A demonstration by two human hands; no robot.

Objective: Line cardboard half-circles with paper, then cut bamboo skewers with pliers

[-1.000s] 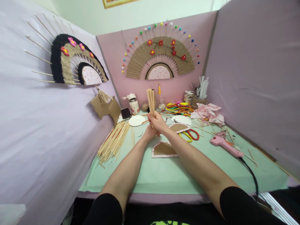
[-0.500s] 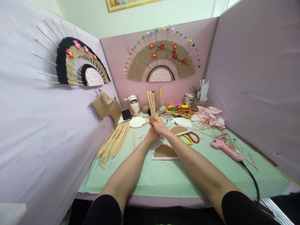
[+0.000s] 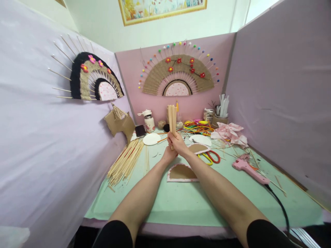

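Note:
A bundle of thin wooden sticks (image 3: 172, 119) stands upright above the table, gripped by both hands. My right hand (image 3: 178, 142) is wrapped round the middle of the bundle. Just below it, my left hand (image 3: 170, 154) is closed round the lower end, partly hidden by the right wrist. Nearer to me lies a half-round cardboard piece (image 3: 181, 172) with a pink and white edge, its right end under my right forearm. A second such piece (image 3: 198, 148) is beside my right wrist.
Loose sticks (image 3: 125, 162) lie at the left, near a white plate (image 3: 151, 139). Scissors (image 3: 214, 157), a pink glue gun (image 3: 250, 170) with a cord and crumpled pink cloth (image 3: 229, 132) are at the right. Coloured stems (image 3: 198, 128) lie at the back.
The head view has tipped upward, showing more of the wall picture. The stick bundle, leaning slightly left before, is now more upright, and both hands have shifted slightly right with it.

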